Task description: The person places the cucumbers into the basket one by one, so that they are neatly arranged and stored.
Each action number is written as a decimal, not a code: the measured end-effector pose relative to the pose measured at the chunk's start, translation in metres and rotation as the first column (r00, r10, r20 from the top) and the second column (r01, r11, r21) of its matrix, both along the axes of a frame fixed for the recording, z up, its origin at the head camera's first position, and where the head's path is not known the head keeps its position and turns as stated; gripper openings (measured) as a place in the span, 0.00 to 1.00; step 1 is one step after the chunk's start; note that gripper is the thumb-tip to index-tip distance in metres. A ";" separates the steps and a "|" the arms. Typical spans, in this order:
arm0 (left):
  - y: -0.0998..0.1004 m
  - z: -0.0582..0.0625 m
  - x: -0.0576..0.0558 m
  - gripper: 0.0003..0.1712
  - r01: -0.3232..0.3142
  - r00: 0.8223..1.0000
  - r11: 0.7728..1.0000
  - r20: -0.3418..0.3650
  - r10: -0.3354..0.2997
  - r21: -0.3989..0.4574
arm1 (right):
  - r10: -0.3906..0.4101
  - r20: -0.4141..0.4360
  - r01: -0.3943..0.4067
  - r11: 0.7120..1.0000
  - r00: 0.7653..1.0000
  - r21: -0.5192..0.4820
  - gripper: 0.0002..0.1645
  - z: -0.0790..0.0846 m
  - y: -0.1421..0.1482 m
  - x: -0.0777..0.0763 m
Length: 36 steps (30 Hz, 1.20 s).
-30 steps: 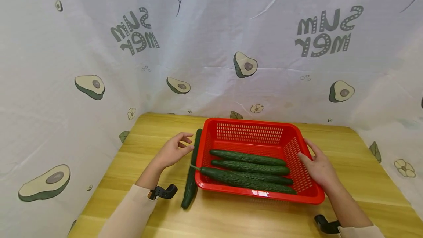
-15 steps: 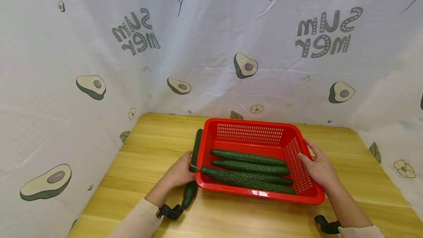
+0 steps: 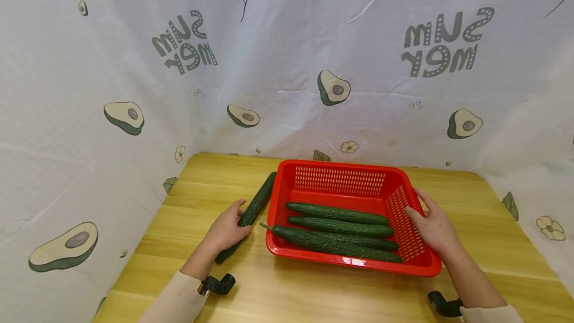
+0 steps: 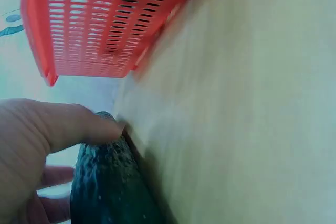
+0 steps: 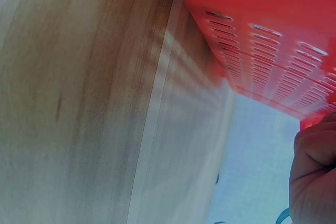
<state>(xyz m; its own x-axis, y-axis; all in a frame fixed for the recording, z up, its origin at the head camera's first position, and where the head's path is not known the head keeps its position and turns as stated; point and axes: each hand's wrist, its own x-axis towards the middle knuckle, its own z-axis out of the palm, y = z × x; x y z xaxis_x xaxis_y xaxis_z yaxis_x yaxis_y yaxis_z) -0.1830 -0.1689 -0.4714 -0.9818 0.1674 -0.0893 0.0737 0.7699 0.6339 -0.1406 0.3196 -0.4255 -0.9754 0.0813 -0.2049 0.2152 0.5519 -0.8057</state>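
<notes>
On the table left of the basket, a dark green cucumber (image 3: 257, 206) lies at a slant, its far end close by the basket's left wall. My left hand (image 3: 226, 228) grips it around the middle, thumb on the near side and fingers across the far side. In the left wrist view the thumb (image 4: 79, 124) presses on the bumpy cucumber (image 4: 110, 182). My right hand (image 3: 434, 226) holds the right rim of the red plastic basket (image 3: 350, 261), thumb inside. Several cucumbers (image 3: 336, 213) lie side by side in the basket; the nearest one's stem pokes over the left rim.
The wood-grain table (image 3: 305, 295) carries the basket near its middle. Behind and at both sides hangs a white cloth (image 3: 287, 123) printed with avocados and lettering. Each wrist wears a black camera mount (image 3: 217, 284).
My left hand came down onto the loose cucumber, took hold of it and swung its near end to the left, away from the basket. The right hand and basket stayed put.
</notes>
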 end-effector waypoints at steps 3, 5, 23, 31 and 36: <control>0.001 0.000 0.008 0.52 -0.025 1.000 0.999 -0.009 0.025 -0.048 | -0.001 0.001 0.001 1.000 1.000 0.000 0.48 0.000 0.000 0.000; 0.001 -0.001 0.013 0.52 -0.036 0.999 0.996 -0.011 0.035 -0.079 | -0.002 0.000 0.002 1.000 1.000 -0.002 0.48 0.000 0.000 0.000; -0.001 0.016 0.029 0.29 -0.148 0.979 0.974 -0.167 0.120 -0.171 | -0.012 -0.005 0.012 1.000 1.000 0.007 0.47 0.000 -0.001 0.001; -0.009 0.020 0.027 0.29 -0.181 0.968 0.979 -0.194 0.160 -0.095 | -0.012 -0.001 0.012 1.000 1.000 0.005 0.47 0.000 -0.001 0.001; -0.013 0.021 0.026 0.29 -0.212 0.962 0.977 -0.173 0.210 0.007 | -0.008 -0.005 0.008 1.000 1.000 0.005 0.47 0.000 -0.001 0.001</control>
<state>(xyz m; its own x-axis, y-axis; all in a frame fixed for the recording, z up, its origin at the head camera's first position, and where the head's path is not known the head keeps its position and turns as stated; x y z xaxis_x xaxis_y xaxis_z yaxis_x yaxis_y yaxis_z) -0.1567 -0.1822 -0.4509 -0.9955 -0.0454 0.0834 0.0158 0.7869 0.6169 -0.1395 0.3190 -0.4258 -0.9757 0.0897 -0.1997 0.2155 0.5541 -0.8041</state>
